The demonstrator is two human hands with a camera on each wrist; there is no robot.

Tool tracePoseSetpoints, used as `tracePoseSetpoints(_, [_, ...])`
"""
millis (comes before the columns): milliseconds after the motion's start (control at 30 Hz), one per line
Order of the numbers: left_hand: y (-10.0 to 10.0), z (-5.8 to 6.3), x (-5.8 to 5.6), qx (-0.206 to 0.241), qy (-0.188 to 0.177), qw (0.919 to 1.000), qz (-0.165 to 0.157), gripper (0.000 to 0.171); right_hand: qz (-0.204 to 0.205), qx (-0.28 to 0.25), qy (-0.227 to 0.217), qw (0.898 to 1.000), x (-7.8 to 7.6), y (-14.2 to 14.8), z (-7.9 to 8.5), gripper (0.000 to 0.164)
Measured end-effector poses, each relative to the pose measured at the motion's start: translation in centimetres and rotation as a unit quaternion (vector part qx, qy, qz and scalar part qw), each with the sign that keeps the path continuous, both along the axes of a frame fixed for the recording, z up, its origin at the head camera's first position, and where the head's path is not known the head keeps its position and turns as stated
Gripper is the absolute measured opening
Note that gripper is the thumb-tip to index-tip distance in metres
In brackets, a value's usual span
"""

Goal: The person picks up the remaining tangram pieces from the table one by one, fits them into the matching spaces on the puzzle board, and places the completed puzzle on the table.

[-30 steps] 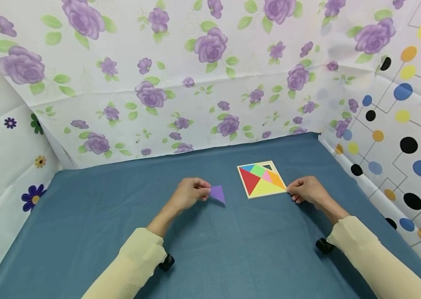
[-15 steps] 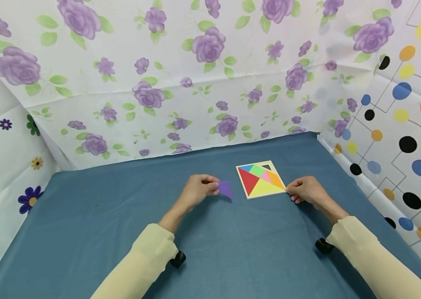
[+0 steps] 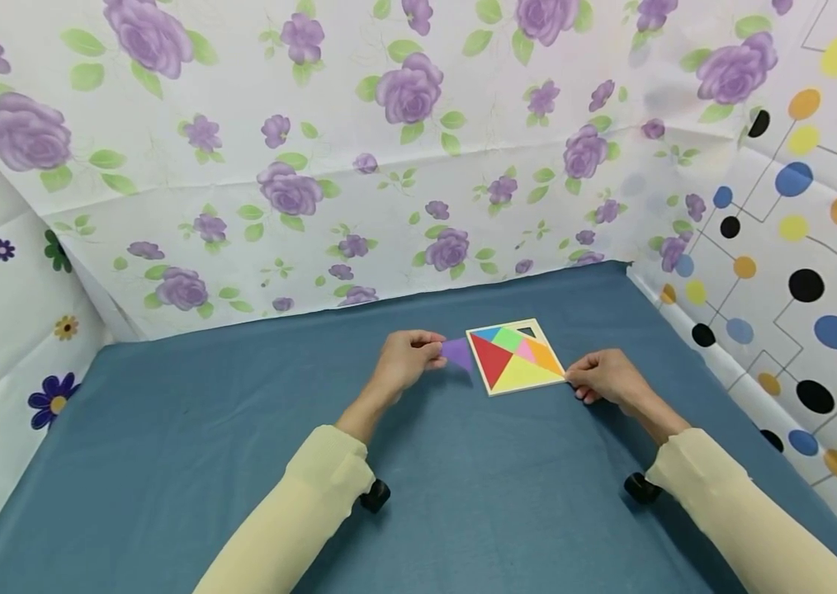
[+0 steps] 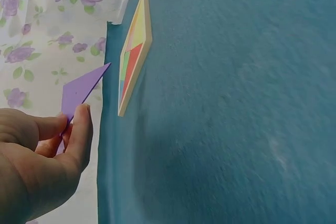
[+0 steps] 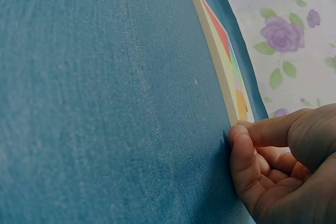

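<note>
A square wooden tangram board (image 3: 530, 388) lies on the blue cloth, with red, yellow, green, blue, pink and orange pieces fitted in it. Near its far right corner a dark triangular gap (image 3: 527, 332) shows. My left hand (image 3: 405, 361) pinches a purple tangram piece (image 3: 457, 353) between thumb and fingers, just left of the board. In the left wrist view this purple piece (image 4: 79, 92) is raised above the cloth, its point towards the board. My right hand (image 3: 607, 375) holds the board's near right corner by thumb and forefinger, as the right wrist view confirms.
Blue cloth (image 3: 240, 462) covers the table. A purple-flowered sheet (image 3: 359, 198) hangs behind it. Patterned sheets stand along the left and right sides. A black wrist device (image 3: 375, 497) shows under the left sleeve, another (image 3: 641, 488) under the right.
My left hand has carried the purple piece right and away from me, up beside the board's left edge. My right hand keeps its place at the corner. The head view has shifted slightly.
</note>
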State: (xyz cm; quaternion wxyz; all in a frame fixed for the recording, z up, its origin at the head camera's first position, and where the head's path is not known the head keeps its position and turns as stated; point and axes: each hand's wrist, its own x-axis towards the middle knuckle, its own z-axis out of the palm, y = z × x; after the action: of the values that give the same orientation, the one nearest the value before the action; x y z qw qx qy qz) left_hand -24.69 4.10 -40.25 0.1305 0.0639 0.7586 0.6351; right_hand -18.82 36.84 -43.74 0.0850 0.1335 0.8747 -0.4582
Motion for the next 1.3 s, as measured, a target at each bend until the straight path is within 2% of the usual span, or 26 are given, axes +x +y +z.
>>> tracePoseSetpoints(300, [2.1,0.1,-1.0,0.018,-0.005,0.9998,0.01,0.021,0.002,0.0,0.004,1.0,-0.1,0.2,-0.2,0.023])
tracePoseSetpoints(600, [4.0,-0.6,-1.7,0.032,-0.008,0.9993,0.02,0.02,-0.002,0.0,0.008,1.0,-0.1,0.2,-0.2,0.022])
tracePoseSetpoints(1300, [7.2,-0.3,-3.1,0.004,0.003,0.9999,0.015,0.021,-0.009,0.001,0.007,1.0,-0.1,0.3,-0.2,0.02])
